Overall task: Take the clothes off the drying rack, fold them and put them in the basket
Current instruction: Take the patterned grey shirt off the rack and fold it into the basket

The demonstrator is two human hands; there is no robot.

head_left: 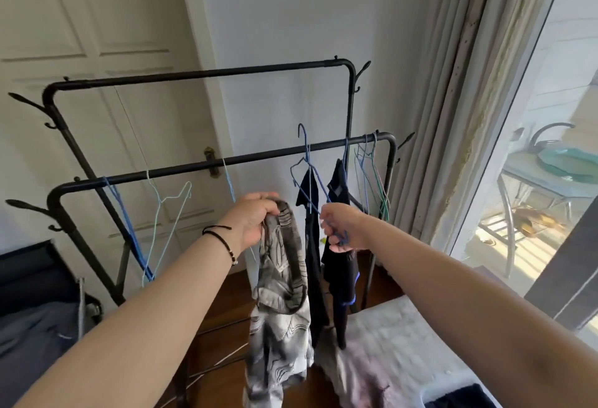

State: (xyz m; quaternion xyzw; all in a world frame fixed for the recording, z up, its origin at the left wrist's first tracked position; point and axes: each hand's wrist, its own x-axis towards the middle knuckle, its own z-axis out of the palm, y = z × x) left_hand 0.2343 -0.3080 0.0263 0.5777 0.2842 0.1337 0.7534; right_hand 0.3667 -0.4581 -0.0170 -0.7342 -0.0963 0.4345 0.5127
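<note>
A black metal drying rack [200, 163] with two rails stands in front of me. My left hand [250, 221] grips the waistband of grey patterned shorts [280, 320], which hang down free of the rail. My right hand [343, 229] holds a blue wire hanger [307, 181] lifted off the front rail, its hook up in the air. Two dark garments [338, 265] hang from the front rail between and behind my hands. Empty wire hangers [161, 213] dangle at the left, and more hangers [372, 174] cluster at the rail's right end. No basket is in view.
A bed with a pale cover [404, 343] lies at the lower right. A dark folding chair [35, 294] sits at the lower left. White doors stand behind the rack. A curtain [453, 100] and a glass door to a balcony are at the right.
</note>
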